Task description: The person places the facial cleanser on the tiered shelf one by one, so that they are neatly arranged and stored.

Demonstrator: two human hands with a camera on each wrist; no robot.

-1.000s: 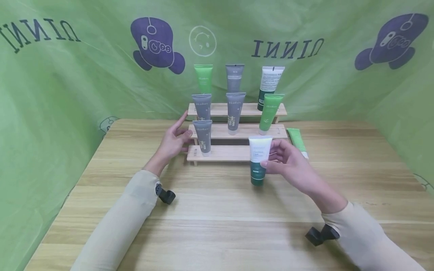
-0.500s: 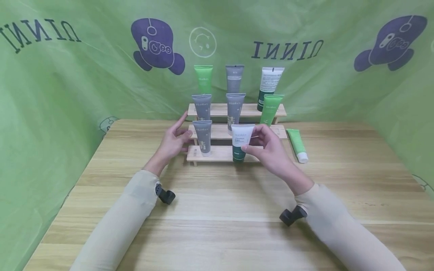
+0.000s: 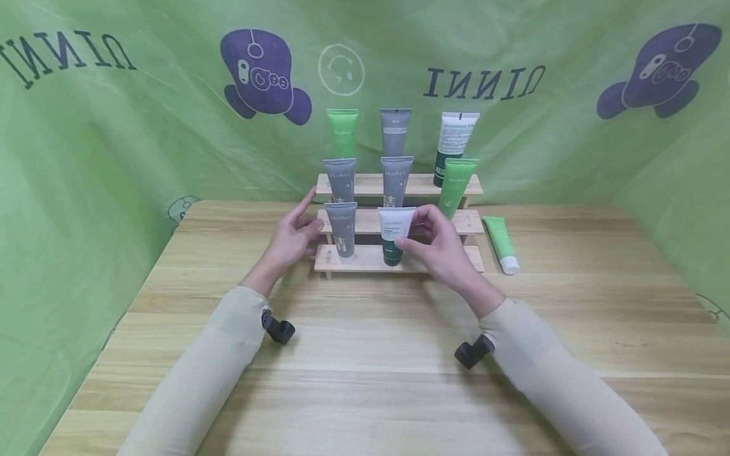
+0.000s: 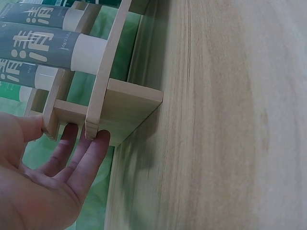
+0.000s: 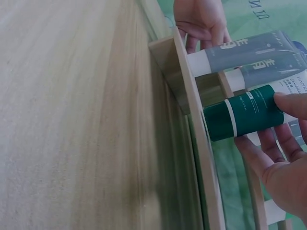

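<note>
My right hand (image 3: 447, 256) pinches a white and dark green squeeze tube (image 3: 395, 223) between thumb and fingers. The tube stands upright, cap down, at the middle of the lowest step of a three-step wooden display rack (image 3: 365, 258). In the right wrist view its dark green cap end (image 5: 218, 120) is right at that step's board. A grey tube (image 3: 343, 229) stands to its left on the same step. My left hand (image 3: 288, 240) rests against the rack's left end, index finger stretched up toward the top step. Its fingertips (image 4: 101, 136) touch the board ends in the left wrist view.
Grey tubes (image 3: 341, 176) and a green one (image 3: 458, 180) stand on the middle step. Behind them, the top step bears green (image 3: 342, 130), grey (image 3: 395, 130) and white-and-green (image 3: 455, 136) tubes. Another green tube (image 3: 500, 240) lies on the table right of the rack.
My right hand has carried the white and dark green tube left and back, from in front of the rack onto its lowest step. My left hand has stayed at the rack's left end.
</note>
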